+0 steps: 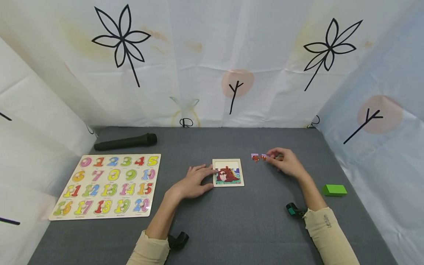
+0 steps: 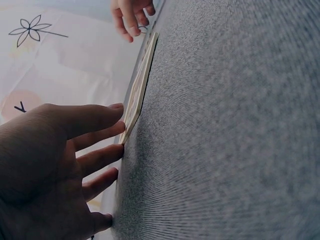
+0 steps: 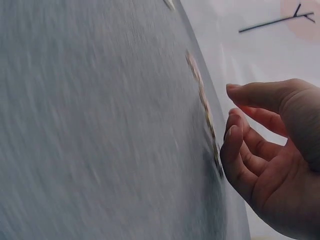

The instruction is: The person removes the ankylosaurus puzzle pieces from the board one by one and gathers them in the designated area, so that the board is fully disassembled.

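The left hand [image 1: 192, 184] touches the puzzle tray [image 1: 228, 164] with spread fingers; the right hand [image 1: 288, 163], its bent fingers slightly apart, partly hides small pieces [image 1: 255, 157].

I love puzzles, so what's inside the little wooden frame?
In the frame, a colourful picture with a brownish, spiky creature fills the lower part; above is a bare, pale strip. The left hand covers a bit at the left, and beneath the picture is hidden.

square puzzle tray [image 1: 226, 164] lying flat, pale-rimmed, partly filled; loose purple-and-red pieces [image 1: 254, 157] to its right.
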Demonstrator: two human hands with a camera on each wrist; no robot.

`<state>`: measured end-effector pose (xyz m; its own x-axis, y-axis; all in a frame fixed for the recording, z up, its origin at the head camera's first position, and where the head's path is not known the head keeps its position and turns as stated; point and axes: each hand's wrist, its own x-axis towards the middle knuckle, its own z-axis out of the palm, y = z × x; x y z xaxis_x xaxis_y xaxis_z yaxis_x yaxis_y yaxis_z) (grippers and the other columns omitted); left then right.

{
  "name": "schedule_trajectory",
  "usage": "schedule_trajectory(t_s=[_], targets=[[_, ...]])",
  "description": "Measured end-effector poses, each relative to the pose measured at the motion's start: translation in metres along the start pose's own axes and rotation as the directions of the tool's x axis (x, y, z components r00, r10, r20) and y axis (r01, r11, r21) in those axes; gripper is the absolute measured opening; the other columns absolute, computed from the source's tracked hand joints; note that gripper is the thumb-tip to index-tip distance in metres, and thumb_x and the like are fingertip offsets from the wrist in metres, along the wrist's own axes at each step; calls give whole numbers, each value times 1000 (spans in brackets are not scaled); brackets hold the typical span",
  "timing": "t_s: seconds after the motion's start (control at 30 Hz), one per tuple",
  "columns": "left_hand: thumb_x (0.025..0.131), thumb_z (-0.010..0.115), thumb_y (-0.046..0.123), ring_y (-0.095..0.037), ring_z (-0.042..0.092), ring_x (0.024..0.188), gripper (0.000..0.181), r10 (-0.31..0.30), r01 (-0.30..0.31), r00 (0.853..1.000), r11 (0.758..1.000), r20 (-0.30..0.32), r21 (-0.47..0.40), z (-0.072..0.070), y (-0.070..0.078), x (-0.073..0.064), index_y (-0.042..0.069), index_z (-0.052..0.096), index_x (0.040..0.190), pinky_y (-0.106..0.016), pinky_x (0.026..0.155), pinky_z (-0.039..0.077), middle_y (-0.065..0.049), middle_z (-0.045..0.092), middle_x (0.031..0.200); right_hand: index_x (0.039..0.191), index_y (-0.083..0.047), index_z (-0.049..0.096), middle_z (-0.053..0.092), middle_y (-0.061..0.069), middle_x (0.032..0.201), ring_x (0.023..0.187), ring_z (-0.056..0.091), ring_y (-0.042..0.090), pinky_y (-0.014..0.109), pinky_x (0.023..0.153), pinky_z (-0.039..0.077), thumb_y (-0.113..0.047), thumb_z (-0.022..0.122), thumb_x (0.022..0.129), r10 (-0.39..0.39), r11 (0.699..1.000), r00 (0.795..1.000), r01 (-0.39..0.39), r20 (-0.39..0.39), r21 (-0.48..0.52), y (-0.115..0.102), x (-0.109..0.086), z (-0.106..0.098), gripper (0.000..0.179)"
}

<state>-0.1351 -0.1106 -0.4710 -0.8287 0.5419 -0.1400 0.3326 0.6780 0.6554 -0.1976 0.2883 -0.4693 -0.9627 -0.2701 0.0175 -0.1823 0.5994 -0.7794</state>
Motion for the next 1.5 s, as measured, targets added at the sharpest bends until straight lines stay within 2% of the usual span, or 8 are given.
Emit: schedule_trajectory(t_s=[0.23,0.4,0.6,0.8,1.03,1.2,1.43,1.5], targets=[[105,69,21,-44,28,167,53,27,-27,1000,1000,2,3,-2,-1,0,14,59,157,-80,130,9,-15,43,173,121,6,72,69,21,99,60,57,13,29,56,52,-7,72,104,-34,994,999,30,34,104,-20,3,23,21],[105,69,22,-45,28,166,47,40,-41,999,999,13,15,-3,-2,0,16,65,151,-82,128,9,-18,43,173,121,9,70,70,25,98,60,58,17,30,57,54,-6,71,104,-100,981,993,87,65,173,-32,6,44,22],[105,69,24,-45,28,166,46,50,-50,999,998,21,30,-3,-2,0,18,67,150,-82,128,9,-19,42,174,122,8,71,70,22,98,62,60,14,31,57,56,-7,71,104,-127,974,987,105,103,199,-50,14,68,24],[104,70,23,-45,29,166,45,53,-53,999,998,13,24,-2,-3,0,17,67,149,-82,128,9,-19,42,173,122,8,72,74,23,102,69,67,26,32,61,57,-7,70,103,-156,967,976,121,151,223,-73,24,92,24],[106,68,23,-48,30,165,43,107,-107,994,994,-7,-9,0,-8,-1,17,69,148,-85,125,10,-23,44,171,120,0,76,79,17,105,88,75,19,27,75,59,-10,74,102,-186,976,961,156,206,153,-86,34,117,21],[106,67,26,-49,30,164,41,125,-125,992,992,-10,-8,3,-15,2,21,70,147,-87,123,11,-22,42,173,115,-2,79,80,14,100,81,73,12,25,71,58,-11,80,97,-155,987,961,139,228,86,-88,39,126,20],[105,69,24,-51,28,164,40,117,-117,993,993,3,-29,1,-13,1,21,72,145,-88,123,6,-21,41,173,108,-5,83,76,6,85,63,56,6,22,59,46,-16,84,94,-113,993,963,117,246,-3,-89,42,130,18],[105,69,26,-50,27,165,40,113,-113,994,993,4,-26,4,-18,3,23,72,145,-88,123,5,-19,39,175,107,-6,84,75,5,81,61,54,6,22,58,45,-15,83,95,-116,992,959,124,258,-12,-91,42,131,15]])
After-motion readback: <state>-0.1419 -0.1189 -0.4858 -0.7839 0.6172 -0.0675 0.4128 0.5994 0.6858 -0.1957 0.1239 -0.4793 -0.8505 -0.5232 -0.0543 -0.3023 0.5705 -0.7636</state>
